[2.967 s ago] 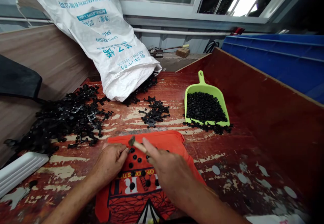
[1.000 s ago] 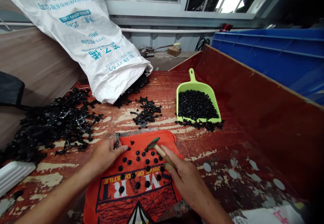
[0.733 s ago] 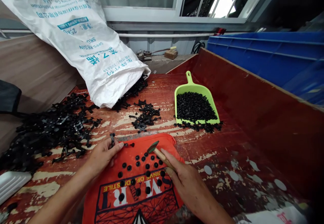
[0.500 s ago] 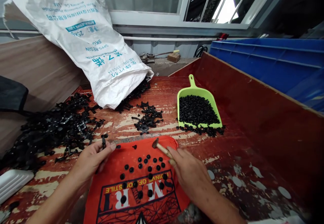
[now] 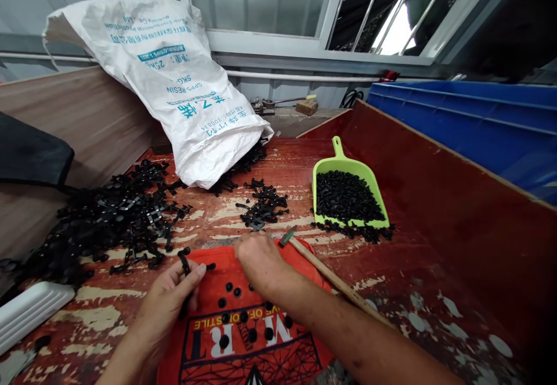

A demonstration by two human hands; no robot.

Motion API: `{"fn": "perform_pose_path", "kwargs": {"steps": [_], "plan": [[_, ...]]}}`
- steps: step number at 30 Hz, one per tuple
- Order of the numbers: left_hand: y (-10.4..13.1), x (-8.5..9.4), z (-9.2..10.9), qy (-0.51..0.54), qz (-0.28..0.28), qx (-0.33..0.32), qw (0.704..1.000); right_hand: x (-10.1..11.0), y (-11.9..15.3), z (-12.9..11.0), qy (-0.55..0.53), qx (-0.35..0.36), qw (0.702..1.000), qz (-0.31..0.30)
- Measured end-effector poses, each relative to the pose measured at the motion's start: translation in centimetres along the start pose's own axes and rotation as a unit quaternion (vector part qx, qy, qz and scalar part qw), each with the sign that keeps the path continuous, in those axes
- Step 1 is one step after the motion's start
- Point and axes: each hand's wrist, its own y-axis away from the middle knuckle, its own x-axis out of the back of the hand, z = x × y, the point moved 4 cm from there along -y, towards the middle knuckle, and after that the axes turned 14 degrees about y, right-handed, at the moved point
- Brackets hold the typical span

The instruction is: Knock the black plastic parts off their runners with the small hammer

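Observation:
My left hand, at the left edge of the red printed cloth, pinches a black plastic connector piece. Its round-ended arm points past my thumb. My right hand is over the cloth's far edge, knuckles up and fingers curled under; whatever they grip is hidden. Just right of that hand lies a small hammer with a wooden handle, which runs along beside my right forearm. Several round black caps are scattered over the cloth, some covered by my right arm.
A lime-green dustpan full of black caps stands beyond the cloth. Black connector pieces are heaped at the left, with a smaller pile ahead. A white sack leans behind; a red-brown board borders the right, beside a blue crate.
My right hand has let go of the hammer, now lying on the right, and moved left to the cloth's far edge. My left hand still holds the connector piece. The view has shifted slightly.

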Motion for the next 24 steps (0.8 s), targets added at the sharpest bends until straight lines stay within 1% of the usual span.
{"fn": "perform_pose_path", "kwargs": {"steps": [3, 7, 9, 12, 15, 19, 24], "plan": [[-0.4, 0.4, 0.4, -0.022, 0.008, -0.004, 1.0, -0.6, 0.2, 0.7, -0.026, -0.013, 0.999, 0.012], [-1.6, 0.3, 1.0, -0.075, 0.001, -0.015, 0.997, -1.1, 1.0, 1.0, -0.093, 0.001, 0.995, 0.044], [-2.5, -0.2, 1.2, -0.119, -0.02, -0.02, 0.992, -1.6, 1.0, 1.0, -0.11, -0.005, 0.993, 0.053], [-3.6, -1.2, 1.3, -0.158, -0.064, -0.029, 0.985, -2.3, 0.7, 1.2, -0.115, -0.037, 0.99, 0.068], [-4.3, -2.0, 0.9, -0.176, -0.071, -0.024, 0.981, -2.8, 0.5, 1.5, -0.124, -0.054, 0.988, 0.069], [-4.8, -2.7, -0.1, -0.195, -0.082, -0.009, 0.977, -3.2, 0.4, 1.9, -0.138, -0.067, 0.986, 0.061], [-5.4, -2.7, -0.8, -0.227, -0.084, -0.026, 0.97, -3.3, 0.3, 2.1, -0.145, -0.067, 0.986, 0.056]]}}
